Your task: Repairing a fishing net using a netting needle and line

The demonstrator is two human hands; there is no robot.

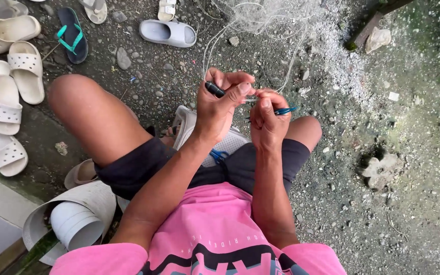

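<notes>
My left hand (220, 104) is closed around a small dark tool (214, 89) and pinches thin white net line (250, 99) between thumb and forefinger. Touching it on the right, my right hand (268, 119) grips a slim blue netting needle (283, 110) whose tip sticks out to the right. Both hands are raised above my knees. Fine white fishing net (260, 18) runs from the fingers up to a heap on the gravel ahead. A white slipper (227, 142) sits under my hands between my legs.
Several white slippers (6, 97) and a dark flip-flop with teal straps (72, 34) lie at upper left, another pale slipper (168, 32) ahead. Rolled white sheet (75, 221) rests beside my left thigh. Gravel, stones and a mossy patch (423, 102) fill the right side.
</notes>
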